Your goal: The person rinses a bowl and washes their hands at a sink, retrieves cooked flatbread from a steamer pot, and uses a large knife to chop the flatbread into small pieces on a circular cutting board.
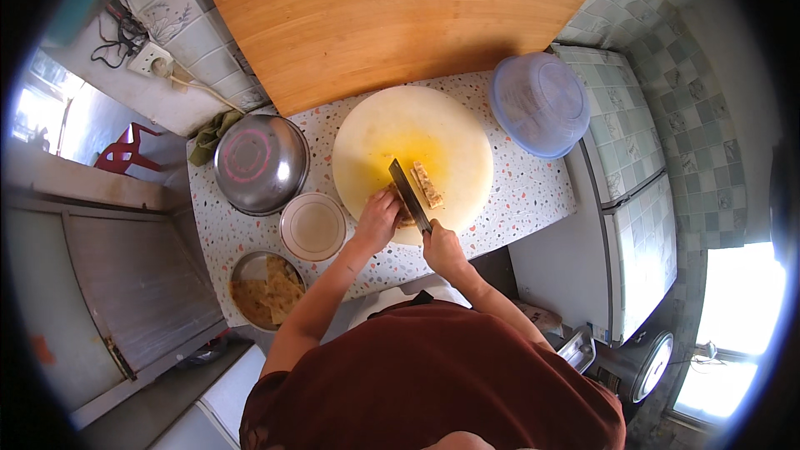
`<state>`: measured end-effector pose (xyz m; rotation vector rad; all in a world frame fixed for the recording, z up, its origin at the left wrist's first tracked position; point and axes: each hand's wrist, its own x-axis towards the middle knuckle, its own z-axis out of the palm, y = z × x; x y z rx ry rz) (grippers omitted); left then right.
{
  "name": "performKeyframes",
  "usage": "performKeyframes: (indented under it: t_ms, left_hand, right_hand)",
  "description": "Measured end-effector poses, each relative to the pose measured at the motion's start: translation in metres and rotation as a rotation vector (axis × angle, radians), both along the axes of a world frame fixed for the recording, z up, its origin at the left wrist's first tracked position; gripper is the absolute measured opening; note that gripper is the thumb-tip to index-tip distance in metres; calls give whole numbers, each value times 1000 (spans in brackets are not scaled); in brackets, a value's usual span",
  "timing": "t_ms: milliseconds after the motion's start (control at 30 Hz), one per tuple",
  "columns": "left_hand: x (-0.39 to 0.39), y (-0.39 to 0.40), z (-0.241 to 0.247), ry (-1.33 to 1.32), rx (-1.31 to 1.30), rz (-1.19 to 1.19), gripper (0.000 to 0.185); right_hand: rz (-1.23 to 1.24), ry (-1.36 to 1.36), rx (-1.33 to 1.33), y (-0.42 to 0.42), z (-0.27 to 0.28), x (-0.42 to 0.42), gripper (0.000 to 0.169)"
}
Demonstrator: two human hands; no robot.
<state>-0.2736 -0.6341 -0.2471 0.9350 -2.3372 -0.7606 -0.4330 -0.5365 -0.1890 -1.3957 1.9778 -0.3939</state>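
Note:
In my right hand (444,251) is the handle of a kitchen knife (409,195), a cleaver by its broad dark blade, angled up and left over a round pale cutting board (456,131). My left hand (379,219) presses on a piece of browned flatbread (406,221) just left of the blade, most of it hidden by the fingers and knife. Right of the blade lies a cut strip of the flatbread (427,185), apart from my hands. Yellow staining marks the middle of the board.
Left of the board are an upturned metal bowl (259,162), a pale bowl (312,227) and a metal dish (236,265) holding flatbread pieces (272,294). A blue plastic basket (540,106) stands at the right. Behind, a large wooden board (400,19) leans against the tiled wall.

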Motion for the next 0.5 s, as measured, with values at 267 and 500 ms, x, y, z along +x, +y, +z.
performKeyframes:
  t_ms: [267, 500]
  left_hand:
    - [0, -2, -8, 75, 59, 31, 25]
    - [1, 1, -15, 111, -25, 76, 30]
  right_hand:
    - [17, 11, -27, -30, -26, 5, 19]
    - [21, 61, 85, -25, -24, 8, 22]
